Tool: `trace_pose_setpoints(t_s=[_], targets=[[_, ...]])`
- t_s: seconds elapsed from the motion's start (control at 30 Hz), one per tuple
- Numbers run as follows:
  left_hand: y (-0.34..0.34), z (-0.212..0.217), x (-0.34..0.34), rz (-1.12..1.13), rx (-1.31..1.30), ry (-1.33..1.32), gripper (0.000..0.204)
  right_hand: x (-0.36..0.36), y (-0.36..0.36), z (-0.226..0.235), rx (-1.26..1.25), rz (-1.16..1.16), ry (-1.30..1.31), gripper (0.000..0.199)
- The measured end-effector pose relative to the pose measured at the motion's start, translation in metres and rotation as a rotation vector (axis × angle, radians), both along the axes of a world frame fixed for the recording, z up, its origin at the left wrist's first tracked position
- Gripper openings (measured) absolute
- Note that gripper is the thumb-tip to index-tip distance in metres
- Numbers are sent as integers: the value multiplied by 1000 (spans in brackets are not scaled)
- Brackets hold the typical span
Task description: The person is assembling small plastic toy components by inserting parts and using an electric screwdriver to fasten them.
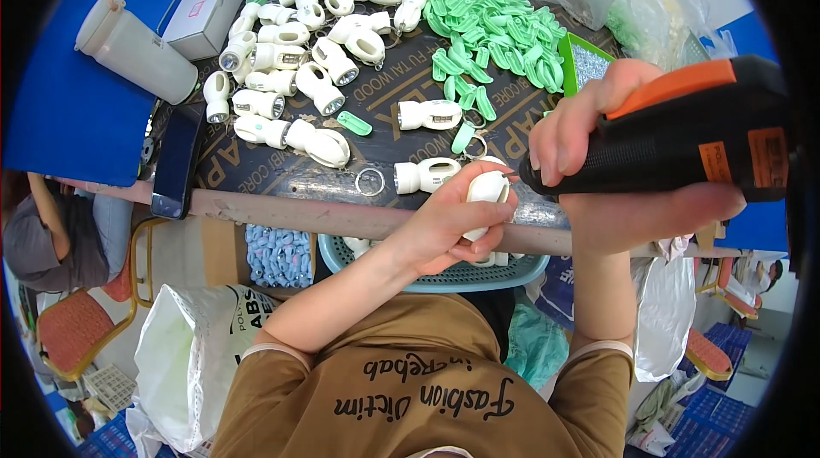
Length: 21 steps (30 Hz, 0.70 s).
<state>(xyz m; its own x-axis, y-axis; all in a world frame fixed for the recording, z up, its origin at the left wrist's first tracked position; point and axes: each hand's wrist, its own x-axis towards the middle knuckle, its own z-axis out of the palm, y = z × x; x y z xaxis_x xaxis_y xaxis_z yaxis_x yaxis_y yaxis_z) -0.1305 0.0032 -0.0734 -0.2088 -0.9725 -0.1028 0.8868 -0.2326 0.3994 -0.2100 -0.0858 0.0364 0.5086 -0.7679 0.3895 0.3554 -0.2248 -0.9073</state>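
Near the table's front edge, my left hand (444, 223) is closed around a small white mini flashlight (488, 188). My right hand (568, 129) grips a black and orange electric screwdriver (675, 138), its tip end pointing at the flashlight; whether they touch I cannot tell. Just beyond my left hand lie a white flashlight (418, 176) and, farther back, another white flashlight (430, 115). A heap of green plastic pieces (504, 31) spreads over the far middle. Many more white flashlights (320, 87) lie to the left, with a loose green piece (354, 123) and a metal key ring (369, 182) beside them.
A green-rimmed tray (567, 65) of small metal parts sits behind the screwdriver. At left are a white tumbler (137, 48), a white box (203, 18) and a phone (178, 159). Below the edge, a basket (427, 285) adjoins a carton of blue parts (280, 255). Another person (51, 236) sits far left.
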Motion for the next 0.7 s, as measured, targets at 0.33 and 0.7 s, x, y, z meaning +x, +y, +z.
trace_pose_setpoints(t_s=[0.33, 0.7], targets=[[-2, -2, -1, -5, 11, -53, 35, -5, 1, -4, 116, 27, -187, 88], [-9, 12, -9, 189, -45, -769, 35, -35, -20, 10, -36, 86, -377, 87]])
